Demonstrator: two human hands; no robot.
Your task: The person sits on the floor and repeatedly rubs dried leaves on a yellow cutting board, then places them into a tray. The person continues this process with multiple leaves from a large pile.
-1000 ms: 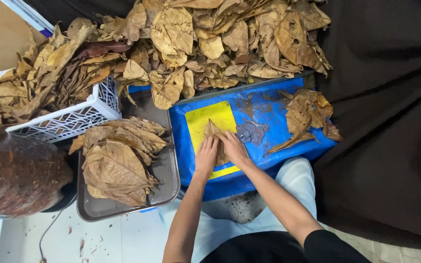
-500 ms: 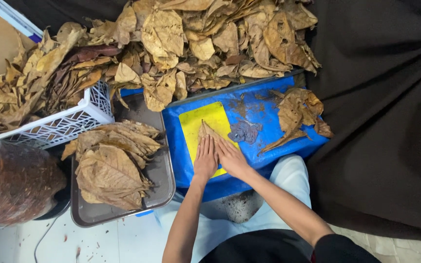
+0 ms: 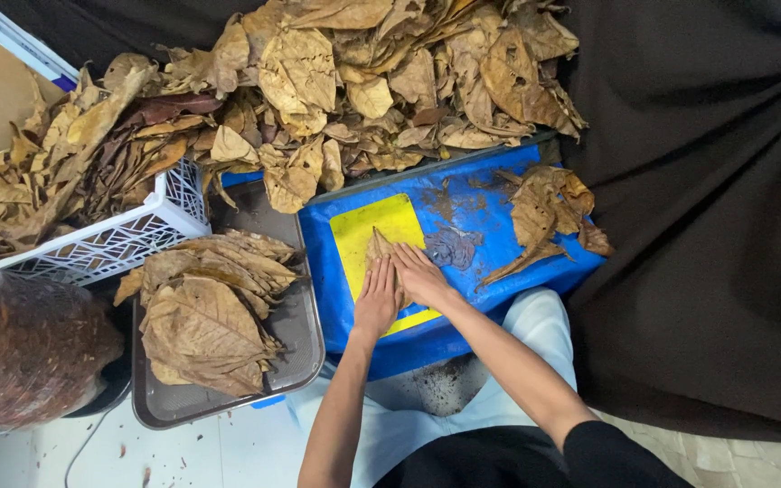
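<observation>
Both hands, left hand (image 3: 375, 301) and right hand (image 3: 419, 274), stay flat and open, pressing the dry leaf (image 3: 380, 246) on the yellow board (image 3: 363, 230)

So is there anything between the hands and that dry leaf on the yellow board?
Nothing visible does. Both the left hand and the right hand lie flat on the dry leaf, pressing it against the yellow board. The other leaves sit apart: a small heap on the blue sheet's far right and a stack in the metal tray.
</observation>
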